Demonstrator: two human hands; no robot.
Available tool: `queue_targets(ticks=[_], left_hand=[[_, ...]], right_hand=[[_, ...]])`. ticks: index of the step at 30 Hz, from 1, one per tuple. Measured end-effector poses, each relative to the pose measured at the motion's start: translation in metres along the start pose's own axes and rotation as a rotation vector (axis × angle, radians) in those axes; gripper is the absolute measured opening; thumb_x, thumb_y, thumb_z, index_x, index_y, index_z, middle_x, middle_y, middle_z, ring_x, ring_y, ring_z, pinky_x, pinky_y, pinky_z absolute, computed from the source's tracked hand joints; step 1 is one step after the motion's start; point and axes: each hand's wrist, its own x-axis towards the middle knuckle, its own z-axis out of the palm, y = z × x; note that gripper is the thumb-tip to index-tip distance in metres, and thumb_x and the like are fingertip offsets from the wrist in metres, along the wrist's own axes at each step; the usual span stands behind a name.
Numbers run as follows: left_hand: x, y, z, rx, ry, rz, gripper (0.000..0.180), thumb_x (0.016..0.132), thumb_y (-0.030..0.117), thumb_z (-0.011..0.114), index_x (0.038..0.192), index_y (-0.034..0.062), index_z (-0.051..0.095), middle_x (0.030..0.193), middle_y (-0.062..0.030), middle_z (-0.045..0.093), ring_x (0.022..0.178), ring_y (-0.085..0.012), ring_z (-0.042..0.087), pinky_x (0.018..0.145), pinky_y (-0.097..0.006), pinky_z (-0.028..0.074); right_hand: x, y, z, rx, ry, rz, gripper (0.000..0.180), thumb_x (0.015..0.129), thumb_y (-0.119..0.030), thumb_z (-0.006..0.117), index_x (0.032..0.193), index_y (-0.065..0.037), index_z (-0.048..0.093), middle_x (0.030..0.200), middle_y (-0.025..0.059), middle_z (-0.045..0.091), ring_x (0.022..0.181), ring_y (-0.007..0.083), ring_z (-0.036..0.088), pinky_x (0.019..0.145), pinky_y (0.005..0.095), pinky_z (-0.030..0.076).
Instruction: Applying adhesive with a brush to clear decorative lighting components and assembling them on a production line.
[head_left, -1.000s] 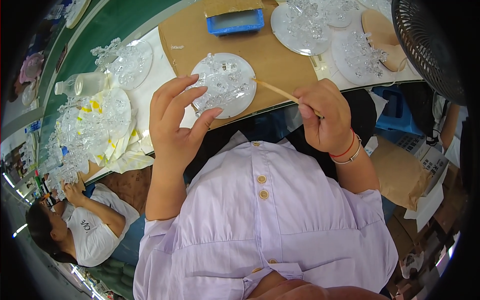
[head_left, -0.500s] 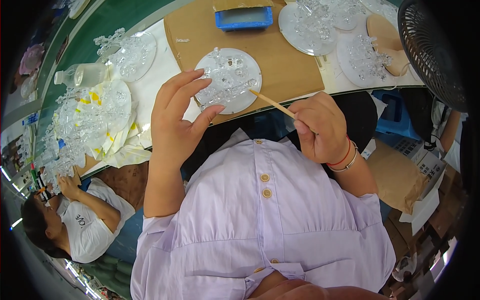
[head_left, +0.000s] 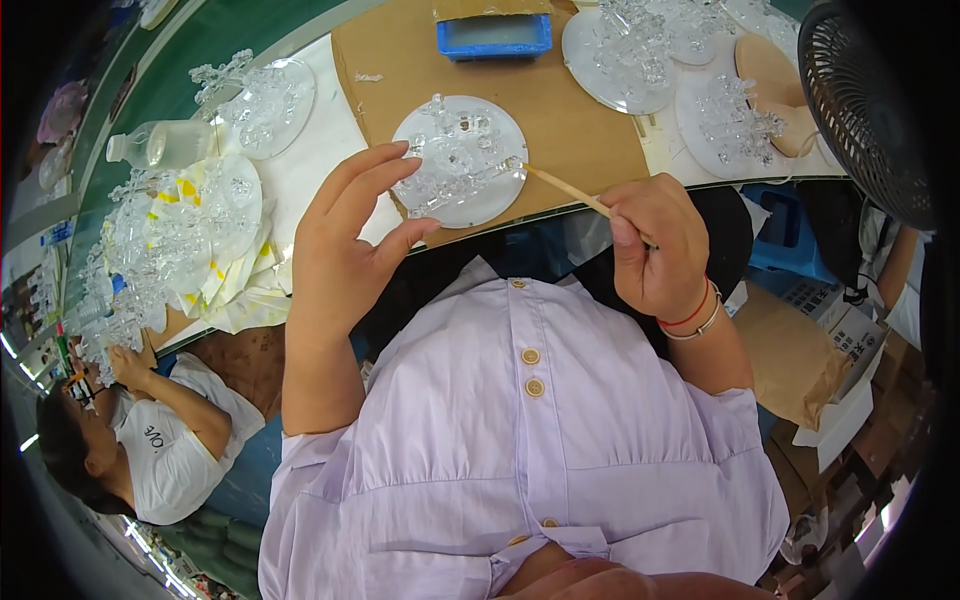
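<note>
A round white disc (head_left: 478, 212) bearing several small clear plastic pieces (head_left: 450, 150) lies on the brown cardboard in front of me. My left hand (head_left: 355, 225) curves around the disc's left edge, thumb and fingers apart. Its fingertips are over or against the rim; firm contact cannot be made out. Pinched in my right hand (head_left: 655, 240) is a thin wooden stick (head_left: 570, 191). The stick slants up to the left, and its tip meets the disc's right edge beside a small clear piece (head_left: 512, 164).
Brown cardboard (head_left: 580, 140) covers the table's middle, with a blue tray (head_left: 495, 38) behind. More loaded discs stand left (head_left: 275, 110) and right (head_left: 620, 90). A clear bottle (head_left: 165, 146) lies left. A black fan (head_left: 865, 115) stands far right. Another person (head_left: 180, 440) works at left.
The stick's tip has moved right and slightly up, out to the disc's edge, as my right hand drew back to the right. My left hand keeps nearly the same pose.
</note>
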Motion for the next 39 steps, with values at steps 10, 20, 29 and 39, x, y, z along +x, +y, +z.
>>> queue_targets(ticks=[10, 20, 29, 39], left_hand=[[-0.004, 0.005, 0.013, 0.033, 0.078, 0.075, 0.049, 0.062, 0.015, 0.085, 0.106, 0.006, 0.066, 0.109, -0.0104, 0.064, 0.098, -0.029, 0.063, 0.082, -0.036, 0.052], [-0.006, 0.012, 0.02, 0.091, 0.078, 0.089, 0.05, 0.06, 0.018, 0.086, 0.105, 0.0075, 0.067, 0.101, -0.0092, 0.061, 0.091, -0.0284, 0.06, 0.077, -0.036, 0.05], [-0.011, 0.012, 0.028, 0.094, 0.134, 0.086, 0.049, 0.06, 0.02, 0.087, 0.102, 0.0068, 0.066, 0.097, -0.0092, 0.06, 0.089, -0.028, 0.058, 0.075, -0.036, 0.049], [-0.002, 0.02, 0.044, 0.125, 0.197, 0.142, 0.048, 0.06, 0.022, 0.087, 0.101, 0.0059, 0.066, 0.094, -0.0095, 0.059, 0.085, -0.0269, 0.057, 0.071, -0.035, 0.048]], right_hand=[[-0.004, -0.008, 0.003, 0.068, -0.045, -0.047, 0.005, 0.089, -0.001, 0.054, 0.093, -0.003, 0.05, 0.079, 0.0121, 0.063, 0.059, 0.0241, 0.051, 0.058, 0.0331, 0.041], [0.001, 0.002, 0.0, 0.003, 0.002, -0.014, 0.005, 0.089, 0.001, 0.055, 0.091, -0.001, 0.052, 0.078, 0.0138, 0.063, 0.06, 0.0252, 0.053, 0.057, 0.0332, 0.042], [-0.008, -0.005, 0.0, 0.086, -0.054, -0.042, 0.004, 0.088, 0.002, 0.055, 0.09, -0.001, 0.052, 0.081, 0.0148, 0.064, 0.061, 0.0265, 0.054, 0.057, 0.0332, 0.042], [0.011, 0.023, -0.002, -0.001, 0.079, -0.011, 0.003, 0.09, 0.002, 0.055, 0.093, 0.001, 0.054, 0.085, 0.0156, 0.064, 0.063, 0.0248, 0.054, 0.061, 0.0316, 0.044]])
